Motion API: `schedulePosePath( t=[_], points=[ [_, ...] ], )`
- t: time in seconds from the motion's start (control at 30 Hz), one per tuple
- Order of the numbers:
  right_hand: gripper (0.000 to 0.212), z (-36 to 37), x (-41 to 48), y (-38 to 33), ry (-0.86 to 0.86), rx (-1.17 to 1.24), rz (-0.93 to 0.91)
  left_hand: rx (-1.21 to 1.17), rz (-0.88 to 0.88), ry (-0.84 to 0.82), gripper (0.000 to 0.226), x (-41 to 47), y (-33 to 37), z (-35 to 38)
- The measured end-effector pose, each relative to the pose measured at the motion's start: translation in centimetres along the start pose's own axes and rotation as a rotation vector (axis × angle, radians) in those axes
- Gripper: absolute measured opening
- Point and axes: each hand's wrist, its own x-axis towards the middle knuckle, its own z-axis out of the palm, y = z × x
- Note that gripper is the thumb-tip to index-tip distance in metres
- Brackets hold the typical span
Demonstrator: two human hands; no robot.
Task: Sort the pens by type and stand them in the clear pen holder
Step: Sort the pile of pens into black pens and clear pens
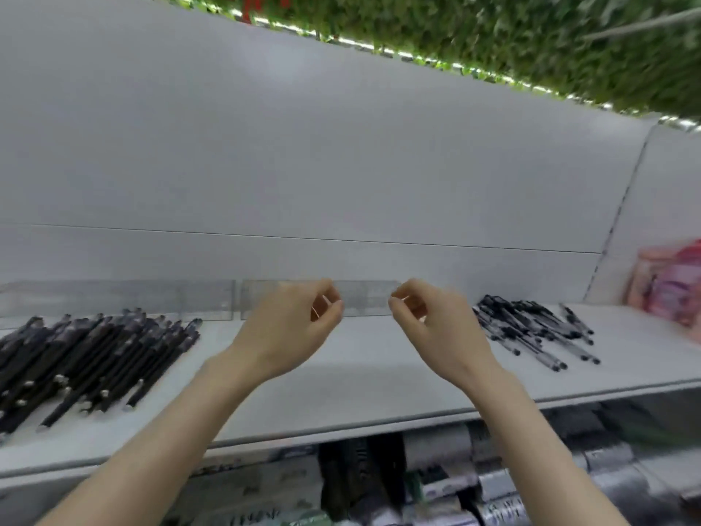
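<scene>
Two clear pen holders stand at the back of the white shelf (379, 385): a long one (113, 301) at the left and a shorter one (364, 299) in the middle. A heap of matt black pens (87, 358) lies at the left. A smaller heap of clear-barrelled black-capped pens (538, 332) lies at the right. My left hand (292, 328) hovers in front of the middle holder, thumb and forefinger pinched, nothing visible in it. My right hand (436, 328) is curled the same way, fingertips by the holder's right end. The picture is blurred.
A pink package (667, 286) stands at the far right of the shelf. The white back panel (341, 165) rises behind, topped by green foliage (531, 39). Packed goods (436, 487) fill the shelf below the front edge.
</scene>
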Motion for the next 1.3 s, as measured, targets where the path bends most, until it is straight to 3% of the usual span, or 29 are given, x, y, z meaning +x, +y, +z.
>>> schedulePosePath(
  t=[0.33, 0.6, 0.83, 1.0, 1.13, 1.3],
  points=[
    [0.016, -9.6, 0.3, 15.7, -0.038, -0.080, 0.051, -0.041, 0.015, -0.119, 0.013, 6.4, 11.1, 14.4],
    [0.018, -10.9, 4.8, 26.9, -0.073, -0.087, 0.058, -0.007, -0.028, -0.227, 0.011, 12.9, 11.7, 24.9],
    [0.022, -9.2, 8.7, 33.6, -0.287, -0.089, 0.014, 0.134, -0.228, -0.393, 0.053, 16.1, 10.5, 31.7],
    [0.045, -8.2, 11.0, 37.9, -0.483, -0.197, -0.047, 0.194, -0.259, -0.468, 0.077, 16.7, 11.3, 35.1],
    [0.054, -8.2, 12.2, 40.2, -0.712, -0.196, -0.082, 0.222, -0.286, -0.474, 0.075, 17.6, 11.9, 36.9],
    [0.050, -9.3, 13.3, 43.6, -0.792, -0.137, -0.164, 0.168, -0.318, -0.414, 0.061, 18.7, 13.9, 38.6]
  ],
)
